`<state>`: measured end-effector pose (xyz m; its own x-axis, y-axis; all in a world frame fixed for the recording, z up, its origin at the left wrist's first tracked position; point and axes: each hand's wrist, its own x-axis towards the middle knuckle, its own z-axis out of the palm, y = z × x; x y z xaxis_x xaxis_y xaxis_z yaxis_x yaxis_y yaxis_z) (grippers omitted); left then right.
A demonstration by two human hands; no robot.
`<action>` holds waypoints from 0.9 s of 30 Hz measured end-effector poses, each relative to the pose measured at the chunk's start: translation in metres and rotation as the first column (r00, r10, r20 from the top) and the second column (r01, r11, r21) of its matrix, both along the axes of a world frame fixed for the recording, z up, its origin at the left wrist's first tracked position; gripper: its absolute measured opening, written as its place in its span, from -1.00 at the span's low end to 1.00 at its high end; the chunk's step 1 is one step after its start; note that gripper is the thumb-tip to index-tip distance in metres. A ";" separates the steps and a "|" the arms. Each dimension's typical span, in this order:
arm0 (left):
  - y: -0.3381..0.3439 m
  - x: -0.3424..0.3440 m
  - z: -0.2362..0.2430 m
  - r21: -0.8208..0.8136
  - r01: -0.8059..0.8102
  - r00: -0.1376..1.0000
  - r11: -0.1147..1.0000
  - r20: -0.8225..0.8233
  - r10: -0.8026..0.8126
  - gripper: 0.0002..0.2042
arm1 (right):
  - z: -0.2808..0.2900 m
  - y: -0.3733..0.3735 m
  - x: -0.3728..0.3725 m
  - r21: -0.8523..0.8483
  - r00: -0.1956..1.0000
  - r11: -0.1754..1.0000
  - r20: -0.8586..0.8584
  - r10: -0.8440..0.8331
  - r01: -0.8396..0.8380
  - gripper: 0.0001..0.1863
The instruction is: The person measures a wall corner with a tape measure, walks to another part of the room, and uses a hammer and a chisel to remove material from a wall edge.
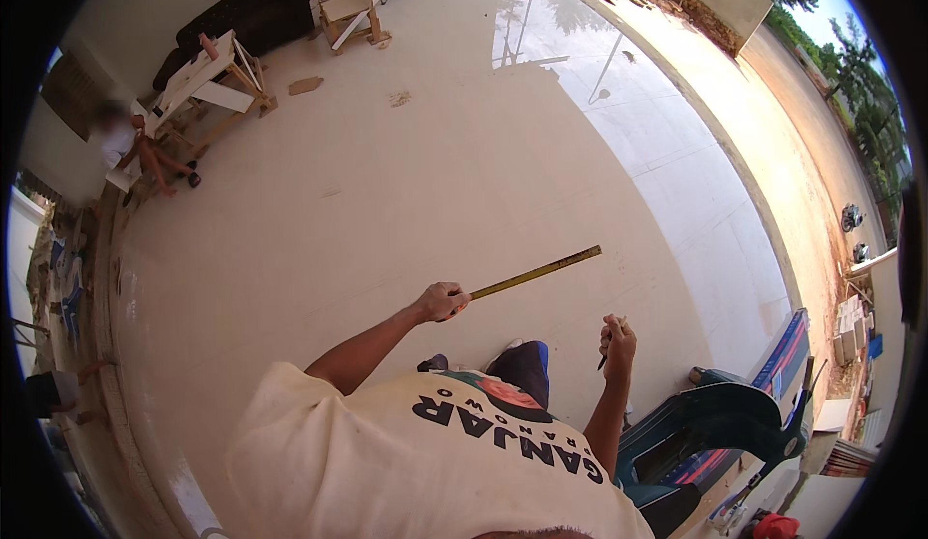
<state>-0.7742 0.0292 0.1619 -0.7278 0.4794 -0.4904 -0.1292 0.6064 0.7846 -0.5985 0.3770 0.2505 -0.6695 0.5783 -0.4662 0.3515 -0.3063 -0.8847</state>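
My left hand (441, 301) is closed around a tape measure, whose case is mostly hidden in the fist. From it the yellow blade (536, 273) sticks out to the right and slightly away from me, its free end in the air or over the floor; I cannot tell which. To the right, my right hand (619, 346) is raised with its fingers closed. A thin dark stick-like thing (602, 361), perhaps a pencil, pokes out below those fingers. It is too small to make out its kind. The blade's end and my right hand are apart.
Pale tiled floor (387, 191) spreads ahead. A dark green plastic chair (720, 389) stands close on my right, beside a long blue and pink box (781, 355). At far left a person (121, 143) sits by a white-topped table (198, 75). Behind are a dark sofa (246, 12) and wooden chair (348, 12).
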 end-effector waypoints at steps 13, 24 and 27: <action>0.144 -0.268 -0.110 -0.270 -0.327 0.942 0.906 -0.015 0.335 -0.60 | -0.165 0.244 -0.346 0.381 0.807 0.721 0.394 0.440 -0.579 -0.83; 0.203 -0.456 -0.169 -0.442 -0.552 0.746 0.706 0.116 0.656 -0.63 | -0.118 0.366 -0.839 0.451 0.777 0.657 0.147 0.612 -0.604 -0.84; 0.229 -0.562 -0.180 -0.524 -0.359 0.894 0.772 0.046 0.446 -0.63 | -0.192 0.413 -0.904 0.288 0.809 0.757 0.252 0.531 -0.586 -0.86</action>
<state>-1.3363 0.2585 -0.0178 -0.6905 -0.1762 -0.7016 -0.5441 0.7656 0.3433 -1.5029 0.7898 0.0580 -0.8631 0.2603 -0.4327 0.4975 0.2913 -0.8171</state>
